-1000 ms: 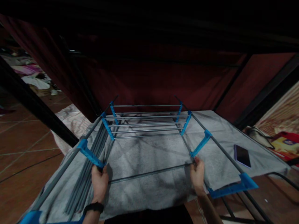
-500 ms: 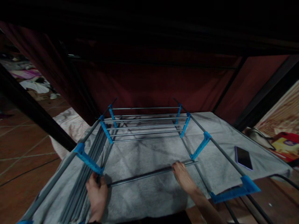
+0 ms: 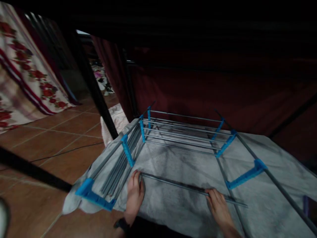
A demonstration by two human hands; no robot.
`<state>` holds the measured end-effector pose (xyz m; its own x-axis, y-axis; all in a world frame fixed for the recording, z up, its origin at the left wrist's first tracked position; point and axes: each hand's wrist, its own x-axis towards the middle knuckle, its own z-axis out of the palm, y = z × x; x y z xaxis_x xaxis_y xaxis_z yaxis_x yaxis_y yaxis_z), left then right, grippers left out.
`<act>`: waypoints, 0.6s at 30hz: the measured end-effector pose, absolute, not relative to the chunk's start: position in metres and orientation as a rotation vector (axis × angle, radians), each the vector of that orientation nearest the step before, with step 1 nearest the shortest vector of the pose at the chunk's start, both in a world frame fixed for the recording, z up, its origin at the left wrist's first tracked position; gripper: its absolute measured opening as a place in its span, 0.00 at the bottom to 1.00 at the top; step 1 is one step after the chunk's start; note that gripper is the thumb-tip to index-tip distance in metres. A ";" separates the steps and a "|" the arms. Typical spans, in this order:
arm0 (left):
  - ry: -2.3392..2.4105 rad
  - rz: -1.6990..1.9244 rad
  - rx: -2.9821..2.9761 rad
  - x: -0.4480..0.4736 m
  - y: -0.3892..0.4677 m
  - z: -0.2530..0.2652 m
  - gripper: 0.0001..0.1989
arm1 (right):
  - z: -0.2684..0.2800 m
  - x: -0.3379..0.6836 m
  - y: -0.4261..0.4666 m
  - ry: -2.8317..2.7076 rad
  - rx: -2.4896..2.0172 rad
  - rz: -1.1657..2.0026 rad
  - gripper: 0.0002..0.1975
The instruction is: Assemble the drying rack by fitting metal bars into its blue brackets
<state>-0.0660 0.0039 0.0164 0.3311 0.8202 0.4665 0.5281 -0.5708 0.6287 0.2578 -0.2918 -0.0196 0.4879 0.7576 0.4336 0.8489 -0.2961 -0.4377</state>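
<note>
A thin grey metal rod (image 3: 173, 183) lies crosswise between my hands, low over the grey cloth. My left hand (image 3: 135, 191) has its fingers closed round the rod's left end, close below a blue plastic bracket (image 3: 127, 150). My right hand (image 3: 218, 205) grips the rod nearer its right end, which sticks out past the hand across a side tube. The rod belongs beside a rack frame with long side tubes (image 3: 279, 186) and blue brackets; another bracket (image 3: 246, 174) is beyond my right hand. At the far end, several crossbars (image 3: 183, 136) span paired brackets.
Several loose grey rods (image 3: 121, 165) lie bundled on the left of the cloth-covered surface (image 3: 178, 165). Dark posts (image 3: 95, 92) stand at the left, and a dark red curtain (image 3: 183, 89) hangs behind. A dark phone (image 3: 309, 211) is partly visible at the right edge.
The view has swung left. My left hand has come away from the left bracket with the rod's end. The rod now slants the other way, its right end reaching over the right side tube.
</note>
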 end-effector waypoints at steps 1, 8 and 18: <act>1.186 1.108 2.319 -0.065 0.002 0.017 0.22 | -0.026 0.260 -0.294 -1.328 -2.088 -0.179 0.17; 0.942 0.797 2.853 -0.052 -0.001 0.013 0.31 | -0.046 0.271 -0.298 -1.321 -2.080 -0.067 0.21; 0.836 0.607 2.916 -0.029 0.019 0.016 0.25 | -0.061 0.283 -0.294 -1.266 -2.117 0.067 0.23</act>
